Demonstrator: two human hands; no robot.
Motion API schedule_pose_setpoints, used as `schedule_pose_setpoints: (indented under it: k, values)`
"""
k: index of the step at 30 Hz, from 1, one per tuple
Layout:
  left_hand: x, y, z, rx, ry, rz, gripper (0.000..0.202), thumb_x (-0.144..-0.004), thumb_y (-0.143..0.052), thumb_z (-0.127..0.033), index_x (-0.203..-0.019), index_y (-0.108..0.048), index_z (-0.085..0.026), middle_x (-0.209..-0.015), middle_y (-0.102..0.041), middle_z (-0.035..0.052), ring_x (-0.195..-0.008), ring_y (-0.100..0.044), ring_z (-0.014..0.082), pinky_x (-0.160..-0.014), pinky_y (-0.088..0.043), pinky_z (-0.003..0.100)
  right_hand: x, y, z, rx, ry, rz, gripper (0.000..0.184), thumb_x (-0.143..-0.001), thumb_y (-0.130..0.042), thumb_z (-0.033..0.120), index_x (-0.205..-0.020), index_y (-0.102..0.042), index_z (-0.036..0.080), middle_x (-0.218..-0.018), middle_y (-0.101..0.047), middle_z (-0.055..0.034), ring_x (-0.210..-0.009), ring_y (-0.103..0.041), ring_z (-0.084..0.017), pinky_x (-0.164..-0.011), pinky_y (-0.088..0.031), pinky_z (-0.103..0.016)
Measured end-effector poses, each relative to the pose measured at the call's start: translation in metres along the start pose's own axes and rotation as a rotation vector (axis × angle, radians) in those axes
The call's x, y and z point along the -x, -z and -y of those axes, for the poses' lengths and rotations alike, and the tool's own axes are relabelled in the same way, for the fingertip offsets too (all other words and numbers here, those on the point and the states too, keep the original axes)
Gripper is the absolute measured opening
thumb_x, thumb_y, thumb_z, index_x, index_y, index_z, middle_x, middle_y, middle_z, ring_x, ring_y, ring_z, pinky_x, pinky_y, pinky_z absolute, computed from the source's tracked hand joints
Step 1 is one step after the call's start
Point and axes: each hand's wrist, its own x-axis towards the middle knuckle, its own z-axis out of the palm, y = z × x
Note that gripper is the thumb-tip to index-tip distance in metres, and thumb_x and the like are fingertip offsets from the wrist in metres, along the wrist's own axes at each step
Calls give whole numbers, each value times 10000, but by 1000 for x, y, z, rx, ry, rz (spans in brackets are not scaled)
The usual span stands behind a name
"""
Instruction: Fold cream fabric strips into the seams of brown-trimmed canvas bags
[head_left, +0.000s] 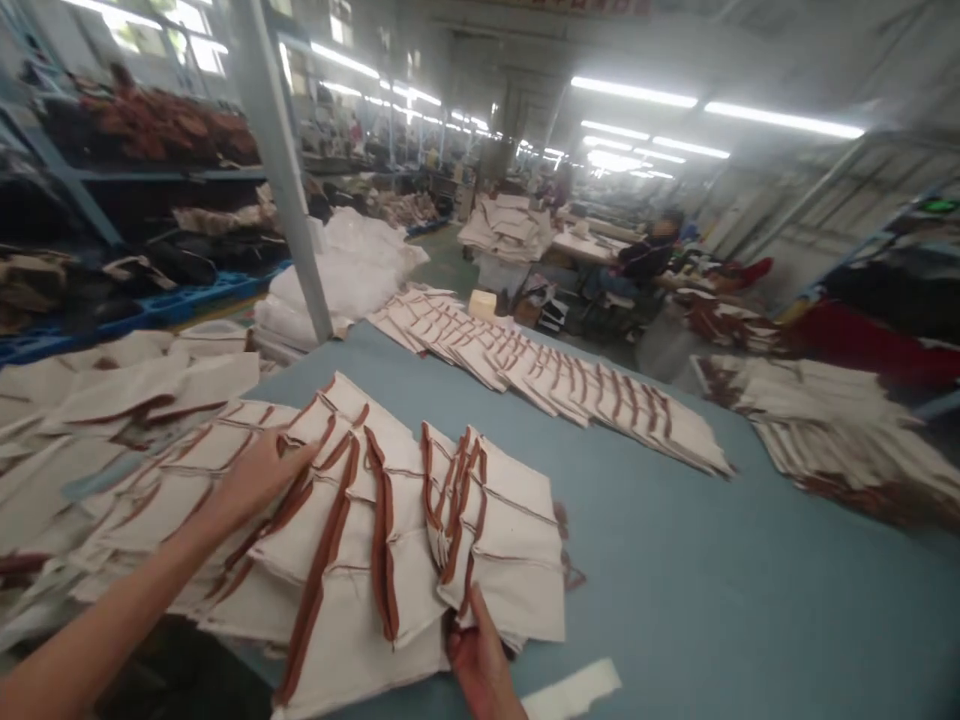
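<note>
The table (720, 580) has a smooth blue-grey top and stands in a large workshop. Bright tube lights (634, 92) hang from the ceiling, and a grey metal post (289, 170) rises at the far left corner of the table. Farther back, a person (652, 250) sits near a work table (589, 243).

At the left, a shelf (172, 175) bears a heap of reddish-brown pieces (150, 120). Below it, a blue tray (172, 308) holds dark bundles (180, 262). Beside the post lie white plastic bags (345, 270); what is inside them, I cannot tell.

The cream cloth pieces (330, 570) with brown edging lie fanned on the near left part of the table. The left hand (270, 465) is upon them; its fingers are partly hidden, so I cannot tell if it grips. The right hand (484, 660) has its thumb on top and its fingers beneath, pinching the lower edge of a cloth bundle (517, 540). Near this hand lies a pale strip (574, 690). Along the far edge, a row of similar pieces (555, 370) lies overlapped.
</note>
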Motion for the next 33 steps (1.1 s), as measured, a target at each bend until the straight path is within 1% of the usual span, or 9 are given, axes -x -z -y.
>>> schedule_pose_setpoints:
  k: [2, 3, 6, 9, 12, 14, 17, 26, 33]
  values:
    - [12, 8, -10, -75, -77, -71, 787, -1103, -501, -532, -1577, -454, 94, -1586, -567, 378, -1479, -559, 527, -1242, -394, 772, 2, -4, 0, -28, 5, -10, 759, -402, -1164, 462, -1033, -832, 204, -878, -864, -6, -560, -680, -100, -433, -496, -165]
    - [23, 7, -17, -94, -138, -80, 812, -1078, -511, -534, -1612, -433, 74, -1642, -532, 365, -1535, -506, 520, -1286, -346, 755, 4, -6, 0, -39, 6, -11, 764, -403, -1164, 461, -1039, -829, 204, -882, -866, -8, -559, -680, -99, -434, -497, -165]
    - [73, -17, -30, -112, -482, 84, 620, -962, -719, -555, -1508, -681, -262, -1618, -685, 79, -1549, -559, 343, -1382, -330, 515, 9, -11, 1, -57, 3, -12, 770, -416, -1163, 458, -1050, -819, 187, -880, -865, -25, -544, -674, -102, -424, -489, -167]
    - [120, -62, -20, -294, -996, 415, 860, -842, -892, -534, -1628, -597, -350, -1752, -562, 45, -1625, -481, 380, -1405, -267, 570, 12, -13, 5, -56, -5, -26, 737, -493, -1154, 432, -1080, -805, 155, -840, -850, -34, -517, -662, -100, -408, -474, -161]
    - [142, -100, 13, -455, -913, 390, 717, -846, -904, -533, -1495, -737, -278, -1685, -627, 139, -1601, -503, 458, -1378, -234, 698, 13, -12, 11, -49, -18, -65, 545, -727, -1080, 380, -1114, -784, 134, -717, -777, 17, -456, -604, -77, -405, -470, -149]
    - [145, -114, 39, -515, -901, 307, 432, -977, -824, -371, -1409, -799, -348, -1613, -704, 92, -1580, -549, 416, -1386, -200, 697, 13, -11, 14, -45, -27, -88, 349, -939, -938, 348, -1155, -765, 135, -716, -739, 42, -446, -579, -66, -412, -471, -148]
    - [137, -117, 64, -526, -984, 238, 474, -986, -791, -247, -1430, -782, -413, -1625, -697, 54, -1578, -555, 398, -1402, -128, 689, 12, -11, 18, -37, -46, -105, 206, -1110, -742, 333, -1172, -739, 136, -788, -715, 40, -475, -568, -61, -420, -462, -157]
    - [77, -105, 39, -518, -1129, 255, 695, -858, -677, -15, -1468, -769, -335, -1702, -622, 53, -1645, -461, 372, -1414, -170, 596, 3, -17, 34, -82, -49, -119, 209, -1127, -713, 348, -1182, -716, 146, -884, -695, 23, -559, -574, -72, -476, -494, -176]
    - [116, -109, 44, -490, -989, 274, 646, -817, -841, -303, -1461, -796, -290, -1702, -609, 94, -1635, -451, 434, -1426, -56, 607, 11, -19, 19, -135, -16, -161, 194, -1133, -700, 330, -1115, -717, 137, -797, -679, 45, -482, -526, -55, -426, -445, -160]
